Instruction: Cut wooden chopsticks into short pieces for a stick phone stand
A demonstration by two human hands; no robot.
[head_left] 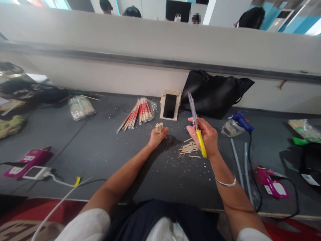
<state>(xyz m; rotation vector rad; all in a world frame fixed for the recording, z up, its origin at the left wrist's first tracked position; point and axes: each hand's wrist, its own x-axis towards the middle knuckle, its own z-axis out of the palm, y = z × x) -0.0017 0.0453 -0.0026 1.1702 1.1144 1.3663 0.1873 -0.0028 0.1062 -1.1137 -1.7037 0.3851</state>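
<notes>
Over the dark table [100, 147], your left hand [155, 138] is clamped round the sticks [159, 127], their ends standing up above your fingers. Your right hand [208, 136] grips the scissors [199, 135]; loose pieces [189, 148] lie between your hands, nearer the right.

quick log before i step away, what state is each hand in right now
Left hand: closed, holding a bundle of pale sticks.
Right hand: holding yellow-handled scissors.
</notes>
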